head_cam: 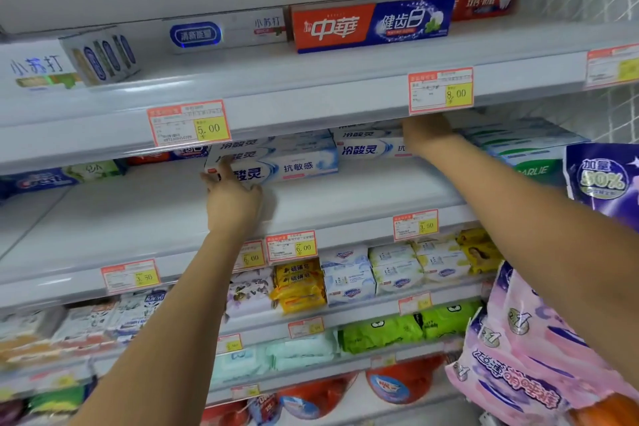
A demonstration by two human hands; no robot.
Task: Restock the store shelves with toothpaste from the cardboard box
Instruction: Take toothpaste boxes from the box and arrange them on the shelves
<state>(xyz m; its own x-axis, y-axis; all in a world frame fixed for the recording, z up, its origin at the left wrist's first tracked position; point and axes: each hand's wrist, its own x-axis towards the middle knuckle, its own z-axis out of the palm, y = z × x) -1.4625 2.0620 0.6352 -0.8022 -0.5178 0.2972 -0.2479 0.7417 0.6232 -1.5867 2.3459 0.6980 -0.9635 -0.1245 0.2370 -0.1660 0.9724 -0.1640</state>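
A stack of white and blue toothpaste boxes lies on the second shelf. My left hand touches the left end of that stack with straight fingers. A second stack of the same boxes sits to its right. My right hand reaches in over this second stack, under the edge of the top shelf; its fingers are hidden there. The cardboard box is not in view.
The top shelf holds a red and blue toothpaste box and white ones. Green and white boxes fill the second shelf's right end. Soap packs line the lower shelves. Hanging purple and pink bags crowd the right side.
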